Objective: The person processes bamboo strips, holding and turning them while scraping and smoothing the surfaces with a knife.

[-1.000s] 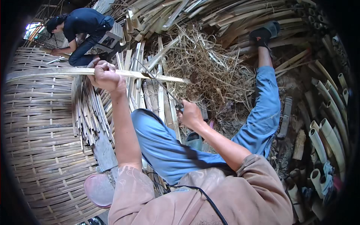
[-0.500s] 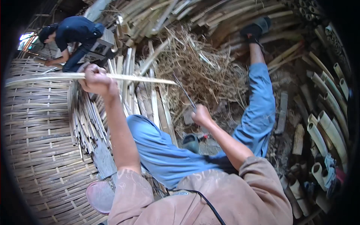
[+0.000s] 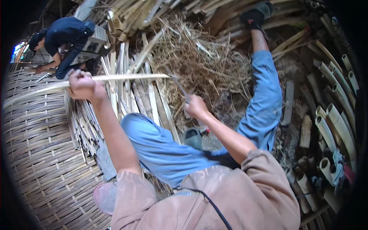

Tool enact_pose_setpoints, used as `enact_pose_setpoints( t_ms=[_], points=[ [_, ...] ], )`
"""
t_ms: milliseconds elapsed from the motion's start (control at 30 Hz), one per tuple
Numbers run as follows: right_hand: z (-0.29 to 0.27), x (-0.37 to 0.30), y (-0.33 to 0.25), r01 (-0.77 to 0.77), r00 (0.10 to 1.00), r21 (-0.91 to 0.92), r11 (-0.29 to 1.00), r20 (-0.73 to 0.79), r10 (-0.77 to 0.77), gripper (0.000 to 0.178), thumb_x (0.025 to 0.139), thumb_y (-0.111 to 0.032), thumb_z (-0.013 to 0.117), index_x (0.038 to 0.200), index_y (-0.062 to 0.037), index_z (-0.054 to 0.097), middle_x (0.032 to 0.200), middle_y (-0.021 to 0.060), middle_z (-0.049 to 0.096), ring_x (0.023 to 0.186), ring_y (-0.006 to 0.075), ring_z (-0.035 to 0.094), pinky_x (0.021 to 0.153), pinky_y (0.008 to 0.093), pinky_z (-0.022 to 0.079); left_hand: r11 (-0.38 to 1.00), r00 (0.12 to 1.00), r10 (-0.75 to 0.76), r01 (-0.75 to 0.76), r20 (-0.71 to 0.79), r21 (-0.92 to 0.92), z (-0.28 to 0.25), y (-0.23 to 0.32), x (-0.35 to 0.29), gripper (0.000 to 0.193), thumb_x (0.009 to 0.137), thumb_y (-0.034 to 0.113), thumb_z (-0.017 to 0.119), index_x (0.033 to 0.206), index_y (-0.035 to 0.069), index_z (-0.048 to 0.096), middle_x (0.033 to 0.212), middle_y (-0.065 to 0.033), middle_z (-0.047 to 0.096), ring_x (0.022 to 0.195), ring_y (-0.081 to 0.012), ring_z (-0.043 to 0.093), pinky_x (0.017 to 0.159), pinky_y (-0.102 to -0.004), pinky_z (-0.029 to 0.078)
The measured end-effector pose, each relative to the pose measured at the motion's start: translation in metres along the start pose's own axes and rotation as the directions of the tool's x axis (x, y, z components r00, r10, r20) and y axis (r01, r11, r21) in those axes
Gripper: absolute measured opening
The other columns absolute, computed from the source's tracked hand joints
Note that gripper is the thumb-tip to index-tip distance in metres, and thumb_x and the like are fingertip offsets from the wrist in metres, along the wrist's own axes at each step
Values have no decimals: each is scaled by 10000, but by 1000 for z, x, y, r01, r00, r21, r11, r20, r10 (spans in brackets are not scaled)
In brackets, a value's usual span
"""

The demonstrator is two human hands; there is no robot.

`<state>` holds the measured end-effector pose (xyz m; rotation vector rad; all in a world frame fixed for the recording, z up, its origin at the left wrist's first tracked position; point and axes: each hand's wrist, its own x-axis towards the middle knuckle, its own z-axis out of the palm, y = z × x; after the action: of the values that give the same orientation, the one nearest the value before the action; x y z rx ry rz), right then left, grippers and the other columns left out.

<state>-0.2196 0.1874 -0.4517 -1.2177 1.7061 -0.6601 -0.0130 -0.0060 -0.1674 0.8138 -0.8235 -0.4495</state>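
Note:
A long pale bamboo strip [image 3: 128,76] runs nearly level across the upper left, its far left part bending downward. My left hand [image 3: 81,85] is closed around it, arm stretched out. In my right hand [image 3: 196,106] is a thin-bladed knife [image 3: 178,86], its handle mostly covered by the fingers. The blade slants up and left, and its tip meets or nearly meets the right end of the strip; whether it is cutting in I cannot tell. Behind the blade lies a heap of bamboo shavings [image 3: 207,57].
A woven bamboo mat [image 3: 46,153] spreads along the left, with a bundle of thin strips [image 3: 85,122] at its edge. Another person [image 3: 67,36] bends over work at the upper left. Cut bamboo poles [image 3: 339,120] stand at the right. A sandal [image 3: 193,138] lies by my knee.
Both hands have shifted left in view, with the strip and knife still held. The knife tip stays at the strip's right end. The whole view has also shifted slightly.

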Motion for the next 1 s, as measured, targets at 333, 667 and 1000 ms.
enact_pose_setpoints(
  t_ms=[333, 667, 1000],
  points=[
    [9, 17, 102, -202, 978, -70, 977, 30, 205, 283, 789, -218, 690, 928, 25, 734, 997, 268, 726, 927, 410, 719, 852, 486, 563, 1000, 998, -4, 3, -60, -5, -5, -14, -6, 169, 701, -24, 509, 859, 17, 553, 692, -49, 491, 446, -109, 379, 401, -246, 269],
    [-52, -41, -165, 522, 853, 101, 847, -45, -521, 191, 836, -109, 665, 980, 15, 651, 835, 227, 702, 792, 407, 701, 763, 512, 560, 948, 771, -1, 203, 637, -245, -11, 17, -14, 386, 701, 154, 553, 1051, -3, 603, 648, 0, 397, 520, -108, 312, 535, -279, 284],
    [-31, -45, -160, 344, 938, 71, 936, 12, -346, 196, 880, -89, 633, 1042, 21, 647, 838, 207, 717, 703, 331, 707, 670, 443, 590, 948, 785, 73, 138, 615, -288, -35, 7, -4, 413, 684, 127, 512, 1065, -27, 553, 645, -33, 432, 497, -115, 336, 499, -276, 326]
  ],
)
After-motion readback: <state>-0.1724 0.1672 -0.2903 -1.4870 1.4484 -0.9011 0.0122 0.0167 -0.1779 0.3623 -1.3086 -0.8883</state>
